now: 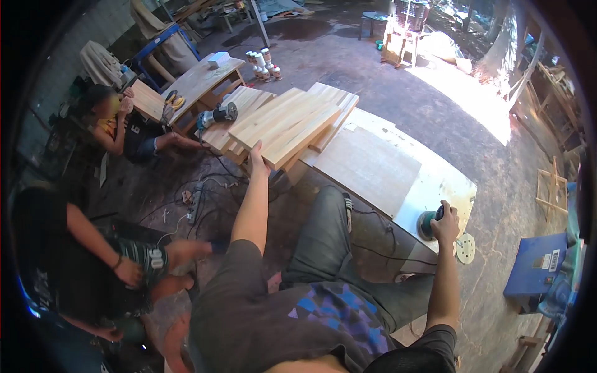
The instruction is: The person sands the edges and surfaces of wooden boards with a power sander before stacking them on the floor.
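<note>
My left hand point(258, 160) grips the near corner of a pale wooden board point(286, 124), thumb on top and fingers hidden beneath. That board lies tilted across other wooden boards point(334, 99). At the right end of the white worktable point(444, 180), my right hand point(446, 225) is closed around the black top of a green sander point(426, 225). A round, pale sanding disc point(465, 248) with holes shows just beside my right wrist. Between the two hands, a thin flat panel point(370, 163) lies on the worktable.
A teal power tool point(216, 117) rests on boards at left. One person point(118, 121) holds a board near a low table point(202, 81) with a yellow sander point(175, 99); another person point(93, 267) sits close on my left. Cords and a power strip point(196, 202) lie on the floor. Several cans point(263, 67) stand behind.
</note>
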`<state>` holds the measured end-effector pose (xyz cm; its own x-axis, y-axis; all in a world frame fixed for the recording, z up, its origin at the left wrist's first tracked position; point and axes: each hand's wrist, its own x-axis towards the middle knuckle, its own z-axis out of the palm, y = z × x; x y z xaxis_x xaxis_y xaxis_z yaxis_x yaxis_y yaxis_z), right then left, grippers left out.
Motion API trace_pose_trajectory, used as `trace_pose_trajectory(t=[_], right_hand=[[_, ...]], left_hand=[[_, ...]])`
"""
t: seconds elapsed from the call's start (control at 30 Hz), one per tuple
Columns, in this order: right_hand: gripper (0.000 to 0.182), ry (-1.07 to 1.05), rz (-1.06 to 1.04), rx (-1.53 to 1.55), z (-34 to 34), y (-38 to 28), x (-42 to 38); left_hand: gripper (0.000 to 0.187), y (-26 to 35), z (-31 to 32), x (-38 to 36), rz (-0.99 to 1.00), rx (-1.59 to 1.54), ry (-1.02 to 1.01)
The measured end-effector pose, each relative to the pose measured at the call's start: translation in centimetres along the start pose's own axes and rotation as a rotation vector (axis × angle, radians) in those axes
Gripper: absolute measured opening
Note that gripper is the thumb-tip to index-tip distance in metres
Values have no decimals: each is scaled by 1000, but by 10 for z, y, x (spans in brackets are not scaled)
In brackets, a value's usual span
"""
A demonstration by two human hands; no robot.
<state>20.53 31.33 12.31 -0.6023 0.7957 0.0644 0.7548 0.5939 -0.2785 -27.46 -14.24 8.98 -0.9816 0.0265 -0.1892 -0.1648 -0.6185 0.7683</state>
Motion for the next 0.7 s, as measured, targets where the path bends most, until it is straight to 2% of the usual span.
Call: trace_pose_trajectory(t=[0.13,0.23,0.3,0.4,0.5,0.53,0.57,0.6,0.63,0.67,0.7], right_hand=[[68,-9,3,-20,0,-9,-6],[67,15,-25,-1,2,-14,-8],[65,28,-27,1,2,-18,-8],[64,49,-31,15,13,-21,-5],[65,71,-53,33,9,-23,-9],[66,59,-45,44,6,-25,-9],[66,54,-32,46,5,-25,-7],[66,52,-17,46,6,-24,-8],[66,42,-1,56,6,-23,-10],[66,42,16,66,6,-23,-8],[65,47,28,75,6,-23,-8]], left_hand=[[73,-31,-23,2,-1,-14,66],[85,-58,-69,50,275,463,163],[90,-66,-78,40,205,695,249],[104,-47,-80,11,-12,1021,318],[99,-46,-52,-1,40,708,97],[117,-38,-37,-14,-94,681,45],[113,-40,-44,-9,-82,677,-69],[104,-47,-88,38,-104,702,-201],[87,-48,-94,30,0,594,-168],[81,-22,-73,-5,-250,580,-34],[78,-25,-98,2,-154,701,-141]])
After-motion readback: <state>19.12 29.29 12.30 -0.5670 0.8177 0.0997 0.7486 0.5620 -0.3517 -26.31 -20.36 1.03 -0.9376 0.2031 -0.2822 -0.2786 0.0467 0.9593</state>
